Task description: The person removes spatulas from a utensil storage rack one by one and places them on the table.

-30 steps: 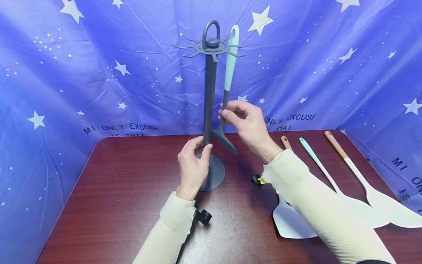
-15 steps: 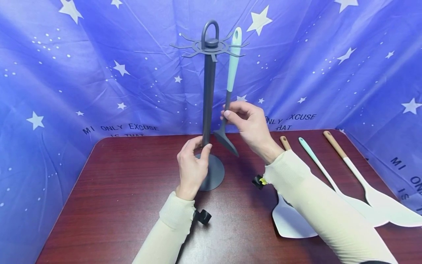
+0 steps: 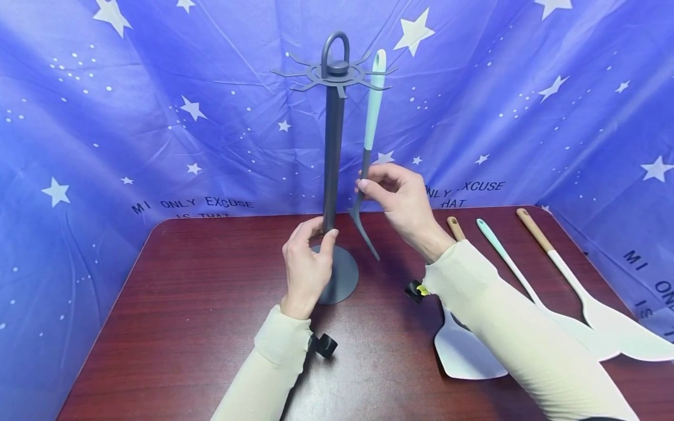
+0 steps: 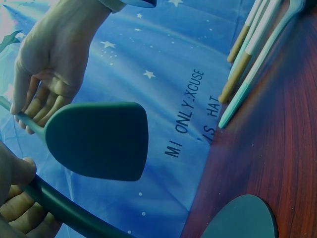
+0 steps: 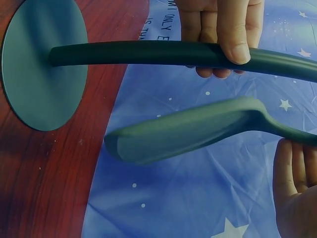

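Note:
A dark grey utensil stand (image 3: pixel 333 158) with a ring of hooks (image 3: pixel 337 73) and a loop on top stands upright on its round base (image 3: pixel 344 275). My left hand (image 3: pixel 309 260) grips its pole low down, thumb on the near side. With thumb and fingers, my right hand (image 3: pixel 395 190) pinches the grey shaft of a spatula (image 3: pixel 374 111) with a mint handle, held upright just right of the pole. Its handle top overlaps the right-hand hooks in the head view. The grey blade (image 4: pixel 104 141) hangs below that hand, seen edge-on from the head and broad in the left wrist view.
On the table's (image 3: pixel 210 327) right side lie several more utensils: a white-bladed turner (image 3: pixel 463 351) partly under the right sleeve, a mint-handled one (image 3: pixel 505 257) and a wooden-handled one (image 3: pixel 563 275). A blue starry cloth (image 3: pixel 237 134) hangs behind and at both sides.
The right hand has moved slightly right and down with the spatula, lowering the handle top beside the hooks. The blade has turned to edge-on. The left hand and stand stay put.

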A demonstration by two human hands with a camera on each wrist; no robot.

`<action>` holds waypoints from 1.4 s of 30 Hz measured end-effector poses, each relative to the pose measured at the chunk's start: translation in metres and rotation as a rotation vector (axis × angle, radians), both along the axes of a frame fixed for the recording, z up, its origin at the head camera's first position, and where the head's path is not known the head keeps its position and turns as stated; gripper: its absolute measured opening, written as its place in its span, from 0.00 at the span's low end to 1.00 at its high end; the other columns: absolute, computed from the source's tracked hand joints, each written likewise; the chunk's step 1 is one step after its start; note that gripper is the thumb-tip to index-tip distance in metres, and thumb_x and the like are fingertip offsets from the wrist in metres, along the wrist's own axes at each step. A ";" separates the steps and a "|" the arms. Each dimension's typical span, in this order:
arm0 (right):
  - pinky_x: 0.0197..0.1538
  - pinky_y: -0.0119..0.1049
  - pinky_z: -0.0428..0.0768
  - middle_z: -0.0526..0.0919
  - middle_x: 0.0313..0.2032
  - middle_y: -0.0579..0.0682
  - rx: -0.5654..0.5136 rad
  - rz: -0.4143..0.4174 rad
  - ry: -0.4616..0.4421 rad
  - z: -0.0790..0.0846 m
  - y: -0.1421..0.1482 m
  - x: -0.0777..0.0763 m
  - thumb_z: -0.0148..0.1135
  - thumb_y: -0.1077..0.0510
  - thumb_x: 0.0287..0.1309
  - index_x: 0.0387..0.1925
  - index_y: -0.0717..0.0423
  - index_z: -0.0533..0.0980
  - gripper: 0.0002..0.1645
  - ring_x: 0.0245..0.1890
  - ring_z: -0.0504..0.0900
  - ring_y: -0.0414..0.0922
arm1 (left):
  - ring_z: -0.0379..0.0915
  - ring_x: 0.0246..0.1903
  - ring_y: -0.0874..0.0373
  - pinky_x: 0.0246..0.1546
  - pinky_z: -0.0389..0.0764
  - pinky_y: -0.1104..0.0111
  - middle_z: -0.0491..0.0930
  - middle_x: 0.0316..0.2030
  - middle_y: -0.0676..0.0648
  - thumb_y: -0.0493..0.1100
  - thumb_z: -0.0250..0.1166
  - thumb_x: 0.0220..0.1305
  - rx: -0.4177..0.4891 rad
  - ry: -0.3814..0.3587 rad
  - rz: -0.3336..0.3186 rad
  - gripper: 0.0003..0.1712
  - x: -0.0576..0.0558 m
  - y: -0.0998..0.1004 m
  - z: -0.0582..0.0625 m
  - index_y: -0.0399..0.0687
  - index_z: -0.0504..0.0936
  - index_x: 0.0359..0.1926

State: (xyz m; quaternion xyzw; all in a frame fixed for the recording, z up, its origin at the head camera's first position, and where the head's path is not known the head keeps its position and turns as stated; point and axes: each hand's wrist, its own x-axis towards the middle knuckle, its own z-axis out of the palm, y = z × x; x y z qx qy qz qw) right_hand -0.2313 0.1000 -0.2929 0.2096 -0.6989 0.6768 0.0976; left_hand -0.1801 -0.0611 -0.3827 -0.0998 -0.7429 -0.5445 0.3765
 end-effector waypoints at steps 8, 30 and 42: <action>0.43 0.38 0.83 0.84 0.29 0.51 0.001 -0.006 -0.001 -0.001 0.002 0.000 0.68 0.65 0.54 0.37 0.58 0.83 0.07 0.32 0.82 0.47 | 0.80 0.34 0.58 0.38 0.81 0.70 0.84 0.32 0.47 0.33 0.70 0.53 -0.001 -0.001 0.004 0.10 0.000 0.000 0.001 0.40 0.84 0.38; 0.41 0.36 0.83 0.84 0.29 0.51 0.070 -0.065 -0.043 -0.004 0.009 0.004 0.69 0.64 0.52 0.35 0.57 0.82 0.07 0.31 0.83 0.44 | 0.80 0.34 0.58 0.39 0.81 0.70 0.84 0.32 0.47 0.32 0.70 0.53 0.003 -0.002 0.001 0.10 0.001 0.000 0.002 0.40 0.84 0.39; 0.37 0.34 0.83 0.84 0.28 0.48 0.131 -0.095 -0.054 -0.008 0.016 0.008 0.70 0.62 0.51 0.36 0.63 0.81 0.11 0.28 0.82 0.43 | 0.80 0.34 0.57 0.39 0.81 0.70 0.83 0.32 0.47 0.34 0.70 0.55 0.000 -0.011 0.000 0.09 0.001 0.000 0.002 0.40 0.84 0.39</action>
